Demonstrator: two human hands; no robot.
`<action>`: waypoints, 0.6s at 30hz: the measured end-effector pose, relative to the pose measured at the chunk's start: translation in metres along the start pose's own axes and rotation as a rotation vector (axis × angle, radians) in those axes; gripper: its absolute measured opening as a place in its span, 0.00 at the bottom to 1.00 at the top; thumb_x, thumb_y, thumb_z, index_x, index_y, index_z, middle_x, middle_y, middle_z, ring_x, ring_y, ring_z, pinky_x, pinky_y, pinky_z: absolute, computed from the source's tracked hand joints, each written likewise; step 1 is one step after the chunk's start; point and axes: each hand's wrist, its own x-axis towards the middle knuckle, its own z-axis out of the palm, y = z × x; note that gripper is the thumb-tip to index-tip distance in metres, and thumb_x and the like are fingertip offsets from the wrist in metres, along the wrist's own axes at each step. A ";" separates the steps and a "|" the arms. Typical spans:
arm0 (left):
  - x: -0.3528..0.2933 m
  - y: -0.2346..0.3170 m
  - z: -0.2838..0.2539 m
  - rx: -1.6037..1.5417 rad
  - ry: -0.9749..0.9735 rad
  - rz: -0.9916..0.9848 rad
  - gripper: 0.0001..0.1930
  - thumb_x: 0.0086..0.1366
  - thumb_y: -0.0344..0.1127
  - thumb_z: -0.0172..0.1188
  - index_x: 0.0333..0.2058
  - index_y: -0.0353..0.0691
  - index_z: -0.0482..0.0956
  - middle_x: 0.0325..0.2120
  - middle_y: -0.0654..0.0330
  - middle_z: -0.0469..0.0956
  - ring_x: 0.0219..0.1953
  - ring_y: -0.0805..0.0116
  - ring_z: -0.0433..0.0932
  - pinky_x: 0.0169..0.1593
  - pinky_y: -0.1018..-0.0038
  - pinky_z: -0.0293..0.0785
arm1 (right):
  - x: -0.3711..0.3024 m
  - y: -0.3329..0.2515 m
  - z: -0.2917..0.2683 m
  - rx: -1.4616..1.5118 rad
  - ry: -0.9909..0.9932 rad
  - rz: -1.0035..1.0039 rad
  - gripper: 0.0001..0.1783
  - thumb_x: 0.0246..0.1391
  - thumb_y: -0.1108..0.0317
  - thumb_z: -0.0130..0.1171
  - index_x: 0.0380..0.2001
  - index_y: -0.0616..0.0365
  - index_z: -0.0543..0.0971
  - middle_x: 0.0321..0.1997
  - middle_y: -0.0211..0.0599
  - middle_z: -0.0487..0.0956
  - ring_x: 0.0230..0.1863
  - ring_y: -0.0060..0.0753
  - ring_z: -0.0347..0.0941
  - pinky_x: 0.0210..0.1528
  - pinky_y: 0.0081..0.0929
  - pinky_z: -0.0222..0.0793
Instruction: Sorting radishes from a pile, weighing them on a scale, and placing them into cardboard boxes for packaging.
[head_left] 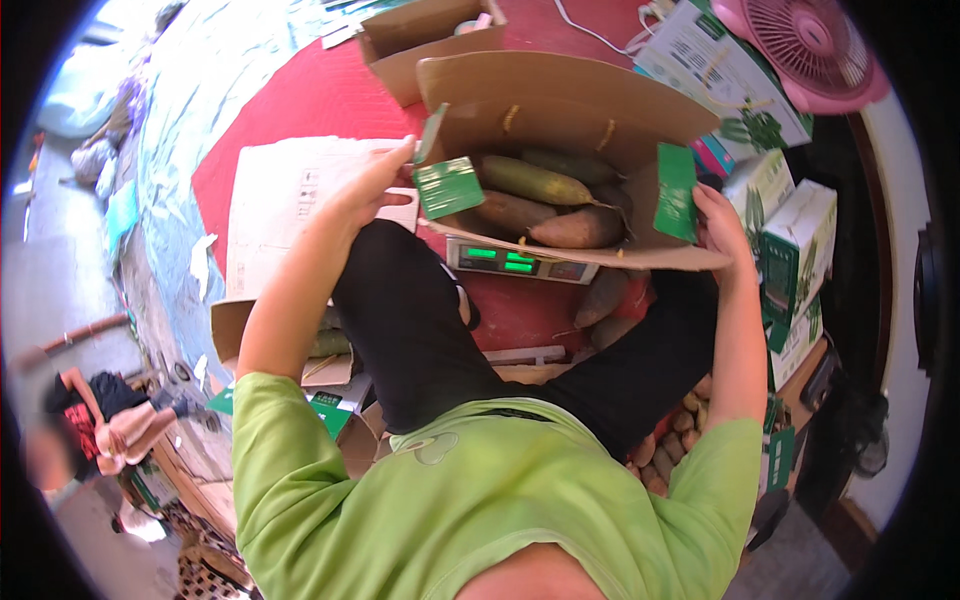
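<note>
An open cardboard box [570,110] with green end flaps sits on a scale [490,255] whose green digits glow along its front edge. Inside lie a long yellow-green gourd-like vegetable [530,181], a thick reddish-brown root vegetable [578,229] and several darker ones. My left hand [383,182] is at the box's left end, fingers against the edge by the flap and thumb apart from them. At the opposite end, my right hand [720,218] grips the wall beside the right green flap [675,193]. Some fingertips on both hands are hidden behind the cardboard.
A smaller open carton [425,45] stands beyond the box. At the right are printed cartons [797,240] and a pink fan [805,50]. Small potato-like vegetables [680,435] lie by my right leg. Flattened cardboard [280,200] covers part of the red mat. Another person [100,420] sits far left.
</note>
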 end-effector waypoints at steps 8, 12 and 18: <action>0.006 -0.016 -0.046 -0.238 0.131 0.066 0.27 0.62 0.62 0.46 0.41 0.42 0.74 0.35 0.58 0.74 0.39 0.67 0.71 0.45 0.67 0.66 | -0.028 -0.058 0.075 -0.097 0.048 -0.016 0.22 0.58 0.58 0.51 0.52 0.59 0.70 0.43 0.31 0.76 0.42 0.24 0.72 0.39 0.24 0.71; -0.003 -0.020 -0.102 -0.335 0.259 0.119 0.34 0.60 0.65 0.48 0.46 0.35 0.69 0.34 0.56 0.74 0.39 0.67 0.72 0.46 0.68 0.67 | -0.026 -0.079 0.128 -0.141 -0.054 -0.080 0.22 0.58 0.58 0.51 0.52 0.60 0.70 0.43 0.31 0.76 0.42 0.23 0.72 0.40 0.23 0.70; -0.042 -0.030 -0.217 -0.513 0.328 0.144 0.30 0.61 0.59 0.52 0.45 0.35 0.70 0.35 0.53 0.73 0.38 0.62 0.72 0.44 0.62 0.72 | -0.009 -0.080 0.236 -0.139 -0.331 -0.161 0.24 0.59 0.58 0.51 0.54 0.60 0.67 0.49 0.35 0.74 0.47 0.27 0.71 0.50 0.30 0.67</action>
